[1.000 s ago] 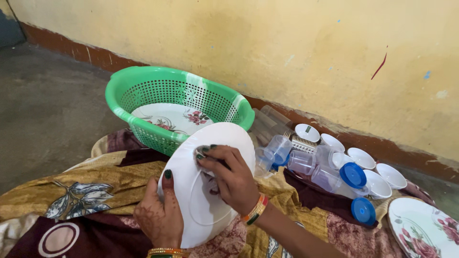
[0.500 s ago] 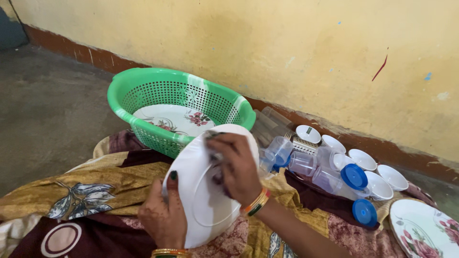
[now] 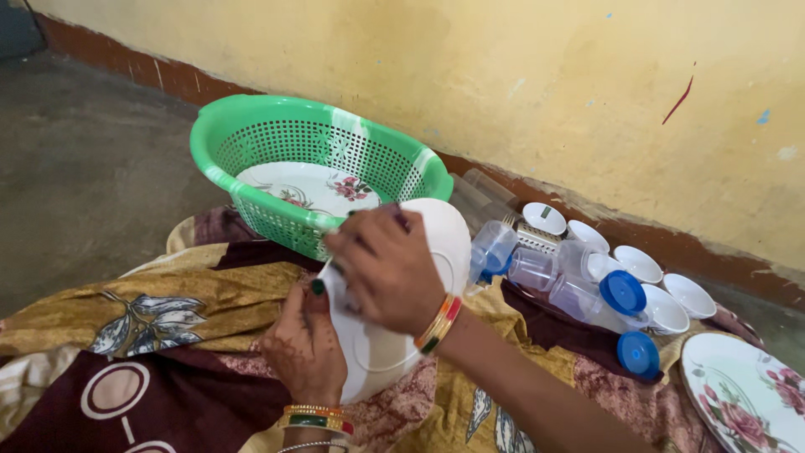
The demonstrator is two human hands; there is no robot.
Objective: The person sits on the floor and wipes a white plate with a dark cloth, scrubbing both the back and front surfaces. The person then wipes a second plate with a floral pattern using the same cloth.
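A white plate (image 3: pixel 446 239) stands tilted on its edge over my lap, its underside towards me. My left hand (image 3: pixel 305 346) grips the plate's lower left rim, thumb on the rim. My right hand (image 3: pixel 381 268) lies across the plate's upper left part and presses a small greyish cloth against it; the cloth is mostly hidden under the fingers. Just beyond the plate stands a green perforated basket (image 3: pixel 251 143) with a floral plate (image 3: pixel 302 186) lying inside it.
Right of the plate lie several clear plastic jars (image 3: pixel 537 268) with blue lids (image 3: pixel 623 293), several white bowls (image 3: pixel 667 307) along the yellow wall, and a floral plate (image 3: pixel 738 394) at the lower right. A brown and gold patterned cloth (image 3: pixel 151 310) covers my lap. Bare concrete floor lies at left.
My right hand has slid from the plate's middle up and left across it with the cloth. The plate has turned more edge-on, and the left hand has shifted slightly right.
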